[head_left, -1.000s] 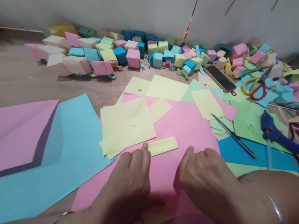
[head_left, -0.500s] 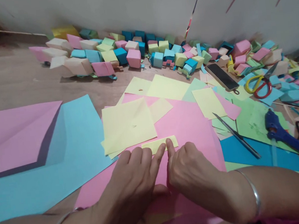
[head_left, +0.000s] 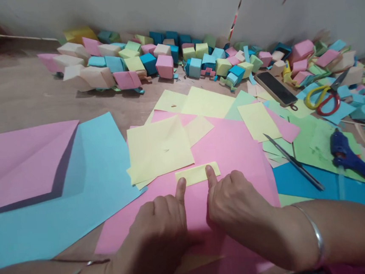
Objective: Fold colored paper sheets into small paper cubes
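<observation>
**Two forefingers on a small yellow strip**

Left hand [head_left: 163,224] curled into a loose fist, forefinger alone stretched out, its tip touching the near left corner of the small folded yellow paper strip [head_left: 197,173]. Right hand [head_left: 231,199] in the same pose — forefinger extended, other fingers folded under, tip pressing the strip's near edge toward its right end. Nothing clamped in either hand; only fingertips resting on the paper. Thin metal bangles on both wrists.

Strip lying flat on the large pink paper sheet [head_left: 231,149], just beside and below the square pale-yellow paper sheet [head_left: 158,147], long side running left to right.

To the left, a broad light-blue paper sheet [head_left: 87,179] partly under a folded pink paper sheet [head_left: 21,159]. To the right, a slim grey craft knife [head_left: 293,161] across green and blue papers, a blue glue gun [head_left: 350,158] near it, and farther back a black phone [head_left: 276,88] and yellow-and-red-handled scissors [head_left: 322,99]. Along the wall — a long heap of small folded paper cubes [head_left: 165,66] in pink, blue, yellow, green and cream, on the brown desk [head_left: 22,100].
</observation>
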Motion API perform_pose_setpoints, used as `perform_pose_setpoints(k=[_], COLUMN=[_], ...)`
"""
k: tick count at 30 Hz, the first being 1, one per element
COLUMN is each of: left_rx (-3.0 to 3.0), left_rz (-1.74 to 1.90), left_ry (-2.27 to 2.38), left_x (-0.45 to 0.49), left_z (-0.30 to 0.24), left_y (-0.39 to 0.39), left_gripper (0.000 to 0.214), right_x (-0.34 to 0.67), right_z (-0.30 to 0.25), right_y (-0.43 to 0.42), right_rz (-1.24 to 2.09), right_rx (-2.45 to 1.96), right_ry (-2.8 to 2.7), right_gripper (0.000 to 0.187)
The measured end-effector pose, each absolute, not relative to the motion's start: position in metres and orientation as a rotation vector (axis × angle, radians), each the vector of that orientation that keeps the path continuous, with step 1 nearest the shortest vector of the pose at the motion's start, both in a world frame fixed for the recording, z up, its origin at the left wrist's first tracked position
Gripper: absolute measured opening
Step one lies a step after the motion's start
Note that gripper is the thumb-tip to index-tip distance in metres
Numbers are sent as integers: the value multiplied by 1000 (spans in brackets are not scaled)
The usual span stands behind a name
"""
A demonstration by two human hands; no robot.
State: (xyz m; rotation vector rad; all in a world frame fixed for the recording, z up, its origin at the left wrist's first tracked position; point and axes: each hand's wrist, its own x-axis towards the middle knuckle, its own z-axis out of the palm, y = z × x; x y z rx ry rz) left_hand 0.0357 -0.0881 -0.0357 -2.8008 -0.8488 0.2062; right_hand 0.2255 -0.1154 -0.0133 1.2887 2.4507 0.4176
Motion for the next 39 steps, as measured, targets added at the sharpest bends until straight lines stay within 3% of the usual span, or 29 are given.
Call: perform_pose_setpoints(k=[7, 10, 13, 16, 20, 25, 31, 39], left_rx=[-2893, -2917, -2867, -2891, -2856, -3059, -3232, -3394], left_rz=[74, 13, 28, -45, -55, 2, -259, -393], left_ry=[-987, -1025, -908, -783, -861, -963, -1156, -1313], left_x=[26, 25, 33, 43, 53, 53, 53, 57], left_z=[-52, -53, -36, -13, -2, -5, -7, -9], left_y=[-88, -87, -78, -61, -40, -31, -24, -16], left_gripper=[83, 85, 76, 44, 22, 13, 10, 19], right_x=[226, 228, 229, 230, 228, 227, 234, 254], right_z=[-9, -6, -4, -4, -6, -9, 7, -1], right_y=[-114, -113, -111, -110, -114, -120, -100, -57], right_rz=[274, 215, 168, 147, 168, 377, 349, -477], right_rx=[1259, 1263, 1279, 1282, 1298, 1340, 1653, 1723], right_ry=[2469, 2474, 2487, 2541, 2542, 2516, 2586, 2649], right_gripper=[49, 47, 40, 32, 30, 42, 16, 18])
